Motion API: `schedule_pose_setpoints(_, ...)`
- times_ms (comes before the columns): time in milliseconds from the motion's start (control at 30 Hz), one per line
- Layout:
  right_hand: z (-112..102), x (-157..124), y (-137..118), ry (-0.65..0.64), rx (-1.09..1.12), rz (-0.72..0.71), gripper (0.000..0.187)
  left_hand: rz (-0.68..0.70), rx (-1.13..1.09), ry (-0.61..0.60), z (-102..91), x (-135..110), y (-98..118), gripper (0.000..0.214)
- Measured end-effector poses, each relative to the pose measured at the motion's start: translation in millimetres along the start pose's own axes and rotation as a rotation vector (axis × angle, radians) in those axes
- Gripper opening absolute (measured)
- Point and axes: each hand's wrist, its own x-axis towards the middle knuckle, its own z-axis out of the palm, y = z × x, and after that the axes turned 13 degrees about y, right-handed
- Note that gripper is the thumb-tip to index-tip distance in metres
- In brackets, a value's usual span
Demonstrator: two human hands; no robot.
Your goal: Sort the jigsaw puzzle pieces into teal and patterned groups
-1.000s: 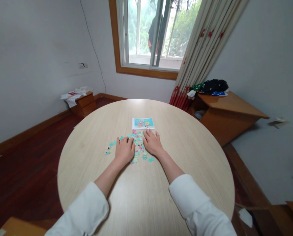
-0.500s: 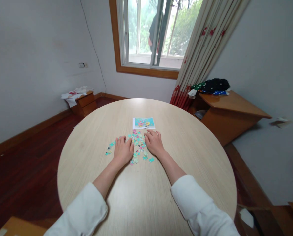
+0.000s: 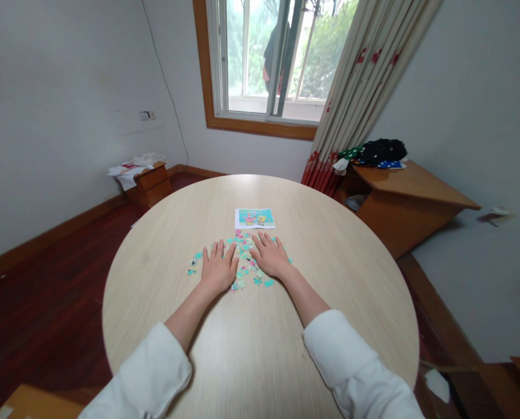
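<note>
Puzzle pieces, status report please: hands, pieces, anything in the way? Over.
Left hand and right hand spread, palms down. Puzzle pieces loose, partly hidden by hands. Picture card just beyond, not blocking.

Teal and pink puzzle pieces (image 3: 245, 247) lie scattered.

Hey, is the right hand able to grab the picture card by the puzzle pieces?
Probably yes: the right hand lies just short of the picture card, and nothing tall seems to stand between them.

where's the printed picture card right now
In the head view, the picture card lies on the round table, about midway between left and right, just beyond the puzzle pieces, toward the window.
</note>
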Motion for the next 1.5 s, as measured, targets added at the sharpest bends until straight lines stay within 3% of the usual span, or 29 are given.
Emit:
schedule_pose_setpoints(467, -1, 0, -2, -0.002, -0.004, 0.004, 0.055, 0.058, -0.040, 0.050, 0.0, 0, -1, 0.043)
schedule_pose_setpoints(1167, -4, 1, -3, -0.010, 0.001, 0.012, 0.053, 0.158, -0.080, 0.033, -4.2, -6, 7, 0.039)
schedule_pose_setpoints(1500, -5, 1, -3, -0.030, -0.011, 0.012, 0.054, 0.232, -0.272, 0.117, 8.0, -4, -1, 0.031)
